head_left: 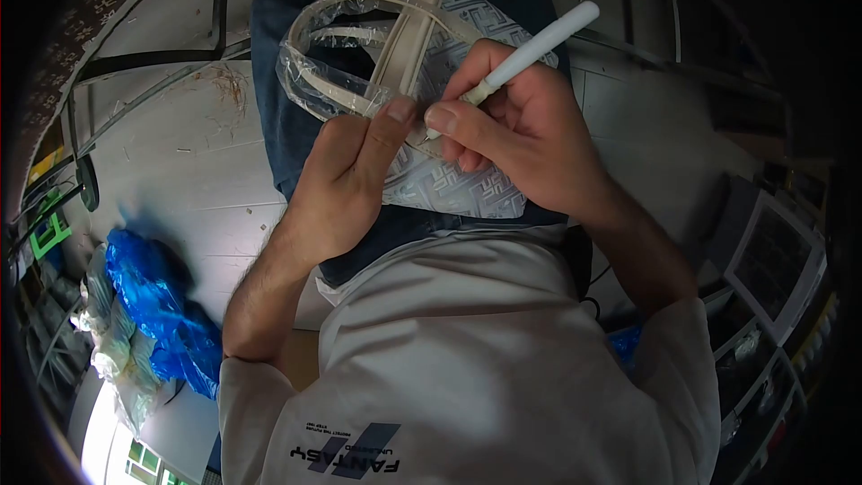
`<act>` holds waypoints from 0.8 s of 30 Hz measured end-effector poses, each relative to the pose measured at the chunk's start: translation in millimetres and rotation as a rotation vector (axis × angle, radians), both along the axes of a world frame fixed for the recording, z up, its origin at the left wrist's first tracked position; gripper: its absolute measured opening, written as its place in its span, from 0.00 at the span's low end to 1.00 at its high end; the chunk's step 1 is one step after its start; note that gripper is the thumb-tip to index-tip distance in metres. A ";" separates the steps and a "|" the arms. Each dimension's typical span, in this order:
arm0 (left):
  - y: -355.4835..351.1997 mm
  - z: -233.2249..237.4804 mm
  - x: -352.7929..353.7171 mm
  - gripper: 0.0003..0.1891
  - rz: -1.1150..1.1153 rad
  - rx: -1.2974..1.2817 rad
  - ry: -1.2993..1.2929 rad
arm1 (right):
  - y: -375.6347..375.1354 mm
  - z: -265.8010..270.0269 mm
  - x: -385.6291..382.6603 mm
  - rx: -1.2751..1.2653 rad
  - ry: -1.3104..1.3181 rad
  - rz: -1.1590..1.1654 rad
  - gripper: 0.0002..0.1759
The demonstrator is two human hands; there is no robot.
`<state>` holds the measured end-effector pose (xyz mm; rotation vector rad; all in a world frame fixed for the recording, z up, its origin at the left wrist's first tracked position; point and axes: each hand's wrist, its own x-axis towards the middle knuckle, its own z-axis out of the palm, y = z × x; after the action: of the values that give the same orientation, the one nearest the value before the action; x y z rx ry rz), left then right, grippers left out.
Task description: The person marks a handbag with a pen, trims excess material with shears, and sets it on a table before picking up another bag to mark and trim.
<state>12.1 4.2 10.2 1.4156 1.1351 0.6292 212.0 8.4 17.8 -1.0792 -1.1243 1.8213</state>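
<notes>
A handbag with a grey-and-white geometric pattern lies across my lap, its cream zip strip facing up. Clear plastic film wraps its cream handles, which loop out to the left. My left hand is closed on the bag's edge, thumb pressed on top near the base of a handle. In my right hand is a white pen-shaped tool, gripped like a pencil. Its thin tip points down at the bag's seam, close beside my left thumb. The right hand's lower fingers rest against the patterned side.
Blue plastic bags and a pale plastic bag lie on the floor at left. Loose thread scraps litter the light floor tiles. A dark metal frame stands at upper left, and a grey-framed panel at right.
</notes>
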 end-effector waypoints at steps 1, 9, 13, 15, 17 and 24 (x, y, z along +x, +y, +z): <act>-1.1 -1.6 1.2 0.24 0.019 0.042 0.006 | -0.4 -2.0 -1.9 0.001 0.003 0.001 0.08; 0.5 4.9 -3.9 0.24 0.039 -0.039 0.009 | -8.3 -2.4 -1.2 0.025 -0.005 -0.060 0.07; 3.3 3.5 -2.1 0.25 0.042 -0.070 0.007 | -10.1 0.1 6.2 0.053 -0.084 0.000 0.06; 3.4 4.9 -0.7 0.25 0.065 -0.068 -0.012 | -12.0 0.4 4.1 0.058 -0.098 -0.015 0.07; 3.0 3.9 -2.8 0.25 0.043 -0.069 -0.012 | -13.3 -1.0 2.2 0.070 -0.085 -0.034 0.07; 2.1 3.8 -2.4 0.24 0.029 -0.052 -0.013 | -11.6 2.8 0.3 0.016 -0.086 -0.012 0.07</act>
<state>9.7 6.3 14.0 1.3515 1.1555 0.6245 212.3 -3.2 20.6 -1.1627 -1.1781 1.7685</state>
